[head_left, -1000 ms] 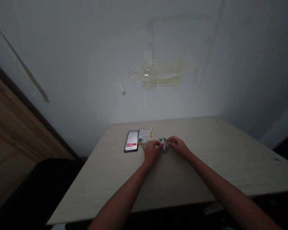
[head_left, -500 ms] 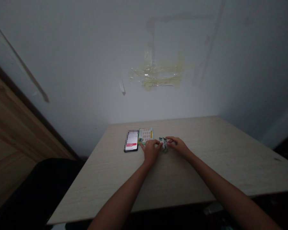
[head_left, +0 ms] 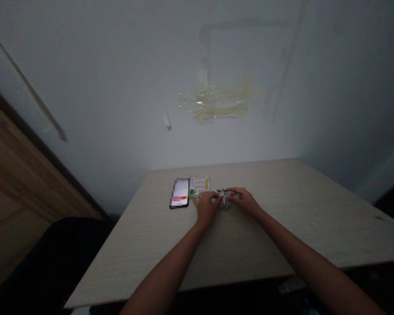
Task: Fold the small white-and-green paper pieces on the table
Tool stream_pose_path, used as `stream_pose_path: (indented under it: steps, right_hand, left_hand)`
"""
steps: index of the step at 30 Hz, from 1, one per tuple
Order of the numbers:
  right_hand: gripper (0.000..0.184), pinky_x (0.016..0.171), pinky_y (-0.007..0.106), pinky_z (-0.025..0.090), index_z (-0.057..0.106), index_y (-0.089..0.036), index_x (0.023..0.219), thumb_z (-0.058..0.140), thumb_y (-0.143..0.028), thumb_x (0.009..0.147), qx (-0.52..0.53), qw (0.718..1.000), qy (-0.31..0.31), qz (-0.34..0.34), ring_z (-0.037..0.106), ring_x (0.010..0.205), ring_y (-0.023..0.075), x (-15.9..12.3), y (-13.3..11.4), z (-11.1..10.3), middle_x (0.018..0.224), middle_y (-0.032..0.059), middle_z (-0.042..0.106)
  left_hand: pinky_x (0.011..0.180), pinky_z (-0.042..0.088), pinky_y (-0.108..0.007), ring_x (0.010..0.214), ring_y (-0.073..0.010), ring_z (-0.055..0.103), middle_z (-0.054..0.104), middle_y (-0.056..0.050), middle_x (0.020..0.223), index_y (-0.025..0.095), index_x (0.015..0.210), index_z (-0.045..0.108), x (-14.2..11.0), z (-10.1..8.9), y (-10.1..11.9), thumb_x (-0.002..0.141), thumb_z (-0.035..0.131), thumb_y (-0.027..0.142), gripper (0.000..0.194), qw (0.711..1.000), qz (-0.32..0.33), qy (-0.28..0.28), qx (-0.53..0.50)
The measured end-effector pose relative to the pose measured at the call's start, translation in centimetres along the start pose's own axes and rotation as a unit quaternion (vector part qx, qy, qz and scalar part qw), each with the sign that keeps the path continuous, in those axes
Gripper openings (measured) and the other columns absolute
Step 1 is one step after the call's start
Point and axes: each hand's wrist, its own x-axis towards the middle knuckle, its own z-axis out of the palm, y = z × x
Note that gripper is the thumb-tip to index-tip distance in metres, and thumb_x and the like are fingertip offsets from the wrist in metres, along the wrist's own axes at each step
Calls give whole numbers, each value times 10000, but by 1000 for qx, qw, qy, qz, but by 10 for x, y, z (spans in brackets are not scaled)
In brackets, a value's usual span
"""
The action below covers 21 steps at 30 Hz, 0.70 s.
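Note:
Between my two hands is a small folded piece of printed paper (head_left: 223, 199), whitish with blue and coloured patches and pointed corners. My left hand (head_left: 207, 206) pinches its left side between thumb and fingertips. On the opposite side, my right hand (head_left: 244, 199) grips the paper with thumb and forefinger. Behind my left hand lies a flat printed sheet or booklet (head_left: 200, 182) with rows of small text and a green edge, partly hidden by the hand. The exact folds are too small to make out.
A phone (head_left: 180, 194) with a lit, partly blurred screen lies left of the sheet. The pale wooden table (head_left: 144, 236) meets a white wall (head_left: 118, 87) with clear tape (head_left: 213, 105) on it. A dark chair-like shape (head_left: 59, 253) stands at the left.
The folded paper has shifted slightly between my fingers, and its points look more spread. Both hands stay almost in place.

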Motion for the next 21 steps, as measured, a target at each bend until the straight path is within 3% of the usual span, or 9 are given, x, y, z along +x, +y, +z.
stream_pose_path:
  steps: [6, 13, 21]
  right_hand:
    - [380, 942, 415, 426, 713, -232, 1126, 641, -405, 796, -4, 1000, -12, -18, 621, 981, 256, 1, 8, 2, 970, 60, 737]
    - [447, 976, 427, 407, 698, -243, 1164, 708, -376, 737, -11, 998, -47, -46, 612, 1006, 263, 3, 9, -1, 999, 51, 741]
    - [505, 976, 419, 409, 696, -244, 1163, 768, -382, 684, -14, 998, -45, -50, 607, 1020, 267, 1, 8, 0, 1012, 48, 738]
  left_hand:
    - [1122, 23, -640, 1061, -253, 589, 736, -25, 962, 242, 801, 720, 0, 1, -2, 848, 618, 384, 181, 1000, 2, 10, 0]
    - [1128, 50, -613, 1032, -245, 592, 739, -34, 968, 240, 808, 723, 1, 1, -4, 867, 598, 391, 205, 1000, 2, 17, 0]
    - [1133, 99, -578, 1037, -245, 593, 740, -40, 969, 242, 809, 731, 1, 0, -3, 855, 603, 386, 198, 1000, 0, 19, 8]
